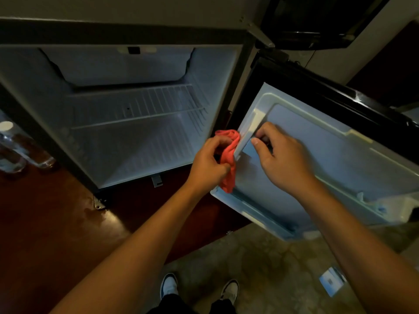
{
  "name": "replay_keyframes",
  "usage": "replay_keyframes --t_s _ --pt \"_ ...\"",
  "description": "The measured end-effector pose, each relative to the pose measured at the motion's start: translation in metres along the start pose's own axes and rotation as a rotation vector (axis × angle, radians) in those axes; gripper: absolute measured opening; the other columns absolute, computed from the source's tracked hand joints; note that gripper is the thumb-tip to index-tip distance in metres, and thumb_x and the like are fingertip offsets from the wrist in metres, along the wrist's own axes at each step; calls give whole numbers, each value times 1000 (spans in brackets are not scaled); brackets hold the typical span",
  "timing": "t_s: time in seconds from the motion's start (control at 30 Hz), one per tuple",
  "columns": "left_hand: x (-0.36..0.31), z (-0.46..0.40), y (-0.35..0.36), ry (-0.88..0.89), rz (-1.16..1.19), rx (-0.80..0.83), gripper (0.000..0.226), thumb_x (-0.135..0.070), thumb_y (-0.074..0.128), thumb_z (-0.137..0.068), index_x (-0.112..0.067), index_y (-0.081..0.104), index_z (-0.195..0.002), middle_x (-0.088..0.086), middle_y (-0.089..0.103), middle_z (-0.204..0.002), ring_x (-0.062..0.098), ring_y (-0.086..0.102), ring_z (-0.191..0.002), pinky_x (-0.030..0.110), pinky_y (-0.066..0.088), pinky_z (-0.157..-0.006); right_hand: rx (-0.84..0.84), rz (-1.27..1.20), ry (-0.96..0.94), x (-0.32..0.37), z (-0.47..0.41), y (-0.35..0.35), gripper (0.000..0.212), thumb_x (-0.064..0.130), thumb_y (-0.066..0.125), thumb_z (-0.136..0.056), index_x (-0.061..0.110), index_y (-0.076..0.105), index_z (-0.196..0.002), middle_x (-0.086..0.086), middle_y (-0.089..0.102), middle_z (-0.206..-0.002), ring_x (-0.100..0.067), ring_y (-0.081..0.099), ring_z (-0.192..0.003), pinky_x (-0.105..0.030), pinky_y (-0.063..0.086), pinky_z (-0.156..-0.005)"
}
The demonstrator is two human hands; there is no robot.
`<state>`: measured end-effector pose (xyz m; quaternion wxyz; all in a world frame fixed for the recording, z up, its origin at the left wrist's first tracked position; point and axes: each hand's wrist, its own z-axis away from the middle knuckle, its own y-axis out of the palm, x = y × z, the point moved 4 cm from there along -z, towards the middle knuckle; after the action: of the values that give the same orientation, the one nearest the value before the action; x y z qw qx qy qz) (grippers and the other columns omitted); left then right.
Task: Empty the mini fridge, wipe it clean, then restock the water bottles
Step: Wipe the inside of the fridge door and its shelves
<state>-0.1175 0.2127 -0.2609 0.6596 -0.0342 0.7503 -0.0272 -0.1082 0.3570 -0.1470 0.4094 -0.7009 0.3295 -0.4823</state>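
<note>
Both hands work at the open door [317, 155] of the empty mini fridge [136, 123]: left hand [209, 163] grips a bunched red cloth [229, 155] against its inner edge, right hand [281, 157] pinches its white shelf rail [247, 137].

Crumpled cloth [227, 159]: coral red, plain, no pattern. Mini fridge interior [127, 141]: pale bluish white, with a white wire shelf [140, 118] of thin parallel bars. Fridge frame [113, 30]: dark grey to black. Open fridge door [317, 159]: pale blue-white inner liner, glossy black outer edge. Clear plastic water bottles [13, 150] at left: white caps. Wooden floor [45, 223]: dark reddish brown, glossy. Tiled floor [260, 268]: mottled beige-brown. Shoes [169, 285]: white with black trim. Trousers: black.
</note>
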Motion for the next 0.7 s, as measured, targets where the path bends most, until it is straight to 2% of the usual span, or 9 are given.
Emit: replay_keyframes --t_s 0.07,0.17,0.33,0.43,0.53,0.7 --pt "24 5 3 -74 -22 12 52 -1 61 -60 -29 65 -104 3 65 -110 14 64 -102 37 55 -89 6 -1 -2 0 0 0 12 29 51 -100 24 47 -90 3 58 -84 -18 55 -72 -33 43 -60" --pt "50 14 7 -163 -20 18 54 3 65 -66 -35 64 -103 -3 66 -111 10 63 -105 31 53 -90 25 -21 7 0 0 1 12 29 50 -100 22 48 -91 3 58 -84 -17 56 -73 -34 44 -61" --pt "62 17 6 -220 15 22 55 14 63 -70 -29 65 -104 -4 66 -113 6 63 -104 25 51 -91 25 -10 7 0 0 2 12 29 49 -100 21 50 -92 3 58 -85 -19 55 -74 -33 40 -61" --pt "58 15 3 -191 -10 11 45 7 70 -74 -21 67 -109 -3 67 -113 2 63 -101 23 51 -91 27 -4 11 2 1 0 12 29 50 -100 21 49 -91 3 58 -86 -16 53 -73 -30 35 -60" --pt "45 11 2 -128 9 -4 43 5 72 -73 -19 68 -109 2 67 -113 9 64 -104 26 53 -92 24 13 18 2 1 -1 12 29 50 -100 22 49 -91 4 58 -84 -16 52 -72 -29 35 -62" --pt "-10 -1 -3 44 26 -20 40 -3 73 -73 -17 68 -110 1 68 -109 9 65 -99 22 52 -87 20 44 20 4 1 -2 12 29 50 -100 23 47 -91 4 58 -87 -17 53 -73 -29 34 -59"
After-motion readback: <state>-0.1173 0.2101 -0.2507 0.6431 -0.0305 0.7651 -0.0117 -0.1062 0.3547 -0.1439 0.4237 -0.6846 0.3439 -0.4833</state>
